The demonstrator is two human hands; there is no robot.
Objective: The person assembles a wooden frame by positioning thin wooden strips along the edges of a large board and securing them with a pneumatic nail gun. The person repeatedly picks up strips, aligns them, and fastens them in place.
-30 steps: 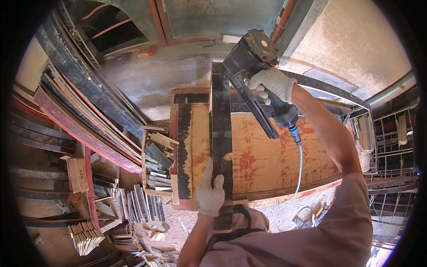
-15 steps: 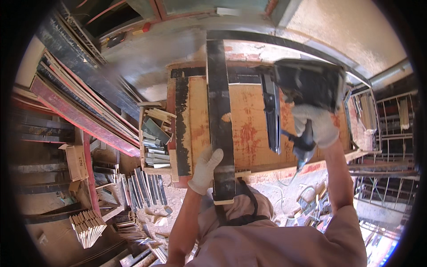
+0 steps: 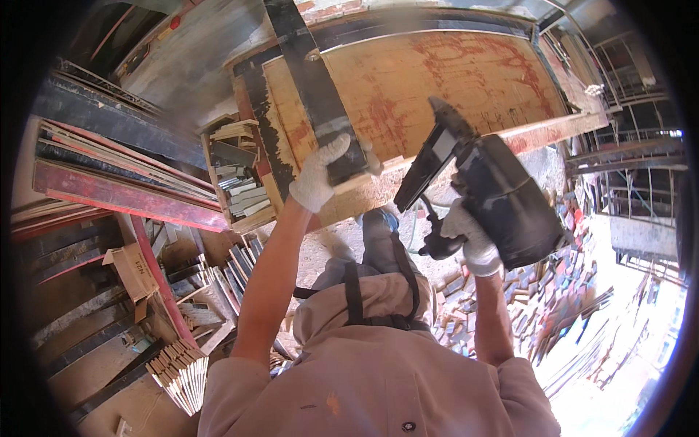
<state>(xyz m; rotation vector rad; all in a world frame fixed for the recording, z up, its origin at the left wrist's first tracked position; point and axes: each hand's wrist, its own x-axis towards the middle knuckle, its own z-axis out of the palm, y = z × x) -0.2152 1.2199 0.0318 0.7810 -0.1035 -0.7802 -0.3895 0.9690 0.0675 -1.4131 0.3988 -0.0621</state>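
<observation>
My left hand (image 3: 320,171), in a pale work glove, grips a long black-faced board (image 3: 313,80) close to its near end. The thumb side lies over the top, and light glove fingertips show past the right edge. The board slants away over a broad tan panel (image 3: 386,95) with reddish stains. Off to the right, my gloved right hand (image 3: 473,237) is closed round the handle of a bulky black nail gun (image 3: 502,197). Its long flat magazine (image 3: 426,167) points toward the panel's front edge, apart from the board.
A wooden bin (image 3: 244,175) of short offcuts stands at the panel's left. Long red-edged boards (image 3: 131,193) are stacked further left, above a cardboard box (image 3: 131,269). Many small wood scraps (image 3: 539,306) cover the ground at right, near metal racks (image 3: 633,138).
My right hand has brought the nail gun back from over the panel, nearer to me and turned. The board has shifted left and away, now slanting. The view has moved too.
</observation>
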